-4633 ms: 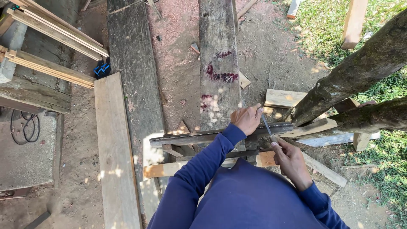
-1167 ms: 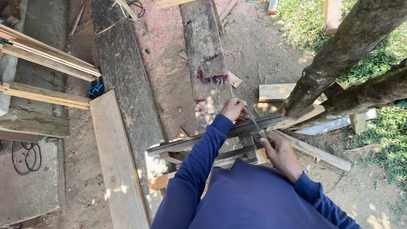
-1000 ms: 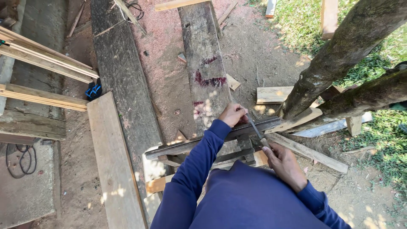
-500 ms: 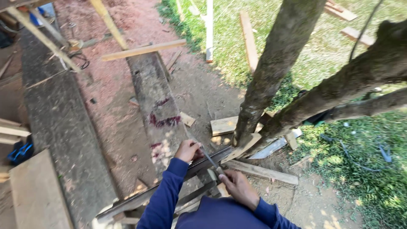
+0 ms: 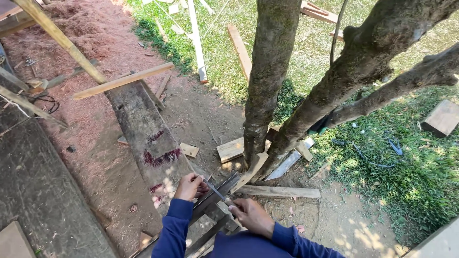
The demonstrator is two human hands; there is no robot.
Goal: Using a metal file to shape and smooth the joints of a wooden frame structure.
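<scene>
1. The left hand [image 5: 190,186] curls its fingers over the near upper edge of a long dark metal saw blade [image 5: 217,191] that lies clamped among grey wooden battens; the hand is closed on that edge and steadies it.
2. The right hand [image 5: 250,216] is wrapped shut around the handle end of a slim grey metal file [image 5: 216,192], whose tip reaches across the blade to just beside the left hand's fingers.
3. The file's long axis runs from the right hand up and away toward the left hand, crossing the blade at a slant. The blade's own long axis runs from below the left forearm out past both hands toward the mossy forked tree trunk [image 5: 267,91] beyond them.
4. Judging progress: the file sits near the far end of the blade's visible part. Whether the teeth on either side are already dressed is too fine to tell.
5. Beyond the left hand lies a wide weathered grey plank with red paint marks [image 5: 148,138]. Beyond the right hand, pale offcut wooden blocks [image 5: 230,149] rest at the trunk's foot, with grass further out.
</scene>
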